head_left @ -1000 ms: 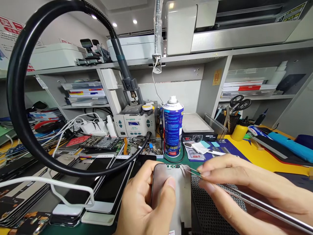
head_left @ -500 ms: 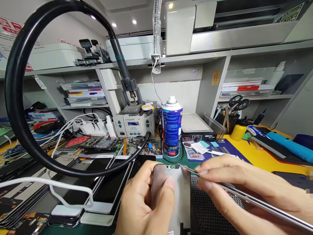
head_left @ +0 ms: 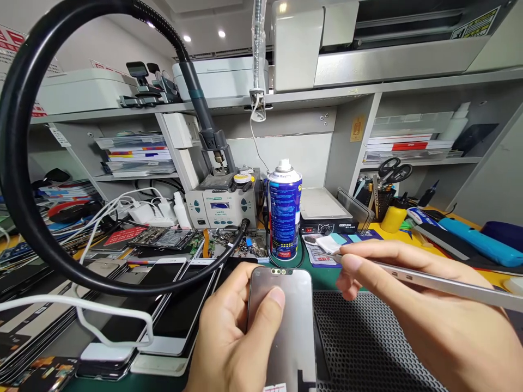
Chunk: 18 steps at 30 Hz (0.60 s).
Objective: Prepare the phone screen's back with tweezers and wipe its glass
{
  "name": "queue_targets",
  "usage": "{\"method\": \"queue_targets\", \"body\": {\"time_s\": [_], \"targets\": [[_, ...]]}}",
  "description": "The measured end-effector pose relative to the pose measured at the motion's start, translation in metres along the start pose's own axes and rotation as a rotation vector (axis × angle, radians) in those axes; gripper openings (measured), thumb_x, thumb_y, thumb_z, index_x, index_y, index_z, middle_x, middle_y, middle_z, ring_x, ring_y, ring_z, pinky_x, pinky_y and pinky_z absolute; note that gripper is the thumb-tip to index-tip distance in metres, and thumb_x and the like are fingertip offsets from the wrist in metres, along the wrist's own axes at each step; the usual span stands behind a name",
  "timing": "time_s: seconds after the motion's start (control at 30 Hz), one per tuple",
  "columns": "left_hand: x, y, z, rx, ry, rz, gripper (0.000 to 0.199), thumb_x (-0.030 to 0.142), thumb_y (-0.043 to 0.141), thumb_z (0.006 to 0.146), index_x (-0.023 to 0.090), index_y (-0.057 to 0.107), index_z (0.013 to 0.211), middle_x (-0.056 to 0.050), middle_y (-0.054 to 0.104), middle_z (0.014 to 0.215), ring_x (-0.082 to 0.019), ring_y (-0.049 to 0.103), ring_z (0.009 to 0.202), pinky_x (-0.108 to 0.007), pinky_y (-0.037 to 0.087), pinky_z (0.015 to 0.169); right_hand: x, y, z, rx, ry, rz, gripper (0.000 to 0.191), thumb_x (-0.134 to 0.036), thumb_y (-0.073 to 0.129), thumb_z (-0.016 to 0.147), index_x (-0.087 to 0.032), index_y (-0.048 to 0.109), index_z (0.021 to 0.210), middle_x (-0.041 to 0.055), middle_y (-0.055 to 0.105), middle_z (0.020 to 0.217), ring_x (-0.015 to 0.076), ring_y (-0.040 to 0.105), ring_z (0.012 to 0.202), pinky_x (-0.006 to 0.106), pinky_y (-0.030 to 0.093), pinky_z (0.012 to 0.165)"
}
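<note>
My left hand (head_left: 232, 332) grips a phone screen (head_left: 294, 321) by its left side, thumb pressed on the silvery metal back. The screen stands tilted, with a notch holding small round openings at its top edge. To the right, my right hand (head_left: 392, 288) pinches metal tweezers (head_left: 441, 283), their shaft running back to the right edge of the picture. The tips are mostly hidden by the fingers, near a folded white wipe (head_left: 330, 245). From this view I cannot tell whether they touch it. A gap separates my right hand from the screen.
A blue spray can (head_left: 285, 212) stands just behind the screen. Behind it are a hot-air station (head_left: 223, 207) with a looping black hose (head_left: 14, 179) and a flat heating plate (head_left: 327, 209). Stacked phone screens (head_left: 159, 305) lie left; a perforated black mat (head_left: 363, 337) lies right.
My right hand has drawn the tweezers away from the screen's top notch, to the right and up beside the white wipe. My left hand still holds the screen; the view shifted slightly.
</note>
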State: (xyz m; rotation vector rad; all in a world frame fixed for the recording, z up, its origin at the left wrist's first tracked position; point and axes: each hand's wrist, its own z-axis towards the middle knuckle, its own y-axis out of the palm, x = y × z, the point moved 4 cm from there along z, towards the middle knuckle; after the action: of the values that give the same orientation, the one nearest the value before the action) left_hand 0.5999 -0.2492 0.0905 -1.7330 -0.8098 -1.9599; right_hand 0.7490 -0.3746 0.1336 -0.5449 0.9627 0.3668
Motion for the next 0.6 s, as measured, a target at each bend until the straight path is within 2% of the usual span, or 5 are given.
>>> {"method": "queue_targets", "body": {"time_s": [0.13,0.3,0.37,0.47,0.6], "targets": [[0.003,-0.001,0.001,0.023,-0.020,-0.073,0.022,0.039,0.067,0.084,0.019,0.067,0.094,-0.004,0.063,0.076,-0.018,0.056,0.067,-0.026,0.046,0.061,0.016,0.001,-0.001,-0.015,0.125,0.155,0.028,-0.045,0.076,0.079,-0.019,0.075,0.090,0.0067,0.074,0.075,0.0208,0.070,0.067,0.024,0.057,0.057],[0.008,0.002,0.007,-0.068,-0.027,-0.178,0.024,0.039,0.062,0.089,0.021,0.069,0.104,-0.005,0.067,0.087,-0.019,0.060,0.078,-0.030,0.049,0.079,0.021,0.004,-0.003,-0.119,0.215,0.252,0.030,-0.042,0.075,0.081,-0.017,0.073,0.097,0.0064,0.071,0.072,0.0200,0.067,0.066,0.029,0.055,0.063],[0.007,0.001,0.009,-0.070,-0.030,-0.224,0.019,0.037,0.062,0.090,0.021,0.068,0.099,-0.002,0.063,0.081,-0.017,0.058,0.073,-0.028,0.048,0.077,0.022,0.004,-0.005,-0.156,0.230,0.262,0.028,-0.041,0.075,0.082,-0.018,0.073,0.098,0.0054,0.071,0.073,0.0192,0.068,0.067,0.028,0.054,0.063],[0.001,-0.001,0.008,-0.038,-0.096,-0.305,0.014,0.036,0.067,0.086,0.021,0.065,0.085,0.002,0.052,0.068,-0.013,0.050,0.062,-0.023,0.044,0.063,0.027,0.005,-0.006,-0.207,0.217,0.289,0.023,-0.040,0.075,0.083,-0.020,0.072,0.095,0.0041,0.071,0.076,0.0184,0.068,0.068,0.026,0.055,0.064],[-0.003,-0.004,0.005,0.023,-0.155,-0.339,0.017,0.035,0.071,0.083,0.021,0.061,0.082,0.004,0.048,0.067,-0.012,0.048,0.062,-0.021,0.043,0.063,0.027,0.005,-0.004,-0.216,0.204,0.303,0.019,-0.038,0.074,0.083,-0.021,0.071,0.091,0.0036,0.070,0.075,0.0179,0.069,0.067,0.025,0.057,0.063]]}}
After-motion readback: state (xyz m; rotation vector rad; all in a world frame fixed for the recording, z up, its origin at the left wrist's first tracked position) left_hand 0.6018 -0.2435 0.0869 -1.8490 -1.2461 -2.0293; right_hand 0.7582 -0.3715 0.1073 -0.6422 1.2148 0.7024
